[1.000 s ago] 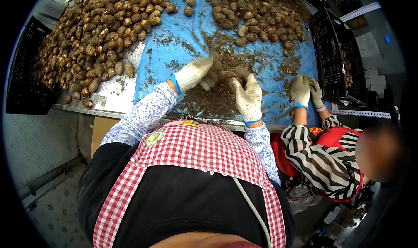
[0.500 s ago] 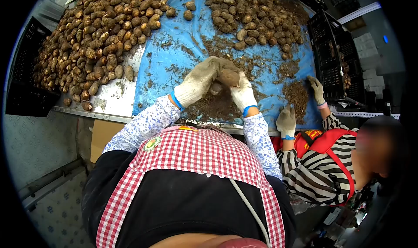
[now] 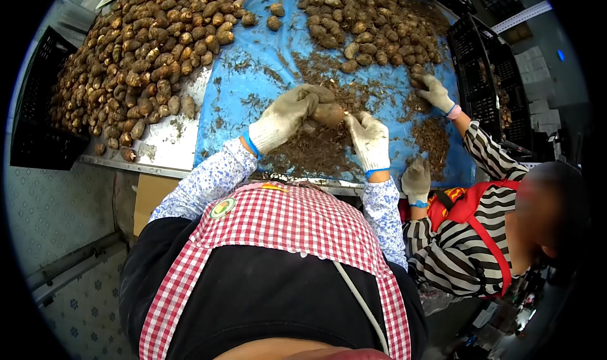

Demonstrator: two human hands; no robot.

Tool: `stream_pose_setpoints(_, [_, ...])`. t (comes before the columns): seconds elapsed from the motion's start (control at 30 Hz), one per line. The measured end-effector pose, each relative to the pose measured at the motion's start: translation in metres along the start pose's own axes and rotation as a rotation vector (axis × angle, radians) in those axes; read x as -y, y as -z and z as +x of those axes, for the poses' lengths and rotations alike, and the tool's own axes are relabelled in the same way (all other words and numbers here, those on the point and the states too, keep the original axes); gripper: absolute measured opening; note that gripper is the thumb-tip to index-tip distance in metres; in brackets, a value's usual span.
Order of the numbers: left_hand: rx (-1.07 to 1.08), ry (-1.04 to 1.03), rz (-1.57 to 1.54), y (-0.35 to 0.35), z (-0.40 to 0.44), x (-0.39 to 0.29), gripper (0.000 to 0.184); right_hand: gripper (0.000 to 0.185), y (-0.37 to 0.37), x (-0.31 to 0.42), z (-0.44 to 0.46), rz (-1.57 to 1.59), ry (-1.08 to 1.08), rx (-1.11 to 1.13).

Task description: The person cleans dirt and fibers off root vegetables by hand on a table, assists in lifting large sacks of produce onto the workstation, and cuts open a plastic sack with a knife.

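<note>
My left hand point(image 3: 286, 118), in a soiled white knit glove, is wrapped round a brown taro point(image 3: 329, 115) above the blue sheet point(image 3: 237, 110). The taro points to the right, and a small pale spot shows at its tip. Beside that tip is my gloved right hand point(image 3: 368, 137), its fingers drawn together; whatever they may pinch is too small to make out. Under both hands lies a patch of dark soil and root scraps point(image 3: 316, 152).
A large heap of cleaner taros point(image 3: 148, 50) covers the left side. Hairy, soil-covered taros point(image 3: 373, 28) are piled at the back. Black crates point(image 3: 471, 75) stand to the right. A co-worker's gloved hand point(image 3: 433, 93) touches the pile's edge; their other hand point(image 3: 416, 182) rests nearer me.
My right hand has shifted right and slightly down, off the taro's side to its tip. The co-worker's far hand has reached forward and left to the soil-covered pile.
</note>
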State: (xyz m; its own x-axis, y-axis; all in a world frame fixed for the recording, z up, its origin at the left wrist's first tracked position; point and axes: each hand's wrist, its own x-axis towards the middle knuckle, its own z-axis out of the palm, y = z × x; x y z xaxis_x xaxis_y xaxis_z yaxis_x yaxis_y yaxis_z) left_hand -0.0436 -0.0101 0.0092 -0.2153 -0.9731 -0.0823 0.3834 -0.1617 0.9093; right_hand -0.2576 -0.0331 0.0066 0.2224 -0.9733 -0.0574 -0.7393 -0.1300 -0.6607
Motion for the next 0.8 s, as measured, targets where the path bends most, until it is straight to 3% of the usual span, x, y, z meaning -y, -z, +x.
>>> stream_pose_setpoints(0.07, [-0.010,0.045,-0.066,0.000,-0.002,-0.004,0.034,0.032,-0.003,0.002,-0.007,0.349,0.048,0.010])
stream_pose_setpoints(0.1, [-0.016,0.071,-0.048,0.004,-0.001,-0.003,0.032,0.047,-0.003,0.002,-0.009,0.361,0.237,0.008])
stream_pose_setpoints(0.23, [-0.023,0.115,0.086,0.010,0.001,0.005,0.027,0.058,-0.003,0.016,-0.022,0.794,0.222,0.211])
stream_pose_setpoints(0.33, [-0.127,0.106,0.372,0.005,0.008,0.020,0.026,0.055,-0.007,0.016,-0.012,0.315,0.210,0.171])
stream_pose_setpoints(0.47, [-0.029,-0.276,0.887,-0.005,0.003,-0.003,0.027,0.049,-0.012,0.019,-0.016,0.173,0.298,-0.055])
stream_pose_setpoints(0.57, [-0.019,-0.438,1.093,-0.011,-0.001,-0.003,0.027,0.051,-0.016,0.021,-0.018,0.063,0.402,-0.162])
stream_pose_setpoints(0.67, [-0.071,-0.128,0.651,-0.019,0.007,-0.011,0.025,0.053,-0.019,0.028,-0.021,0.026,0.436,-0.204])
stream_pose_setpoints(0.7, [-0.201,-0.357,0.920,-0.015,0.011,0.000,0.022,0.053,-0.021,0.028,-0.022,0.065,0.435,-0.188])
stream_pose_setpoints(0.8, [-0.243,-0.199,0.918,0.017,0.044,0.023,0.020,0.051,-0.031,0.022,-0.025,0.043,0.481,-0.268])
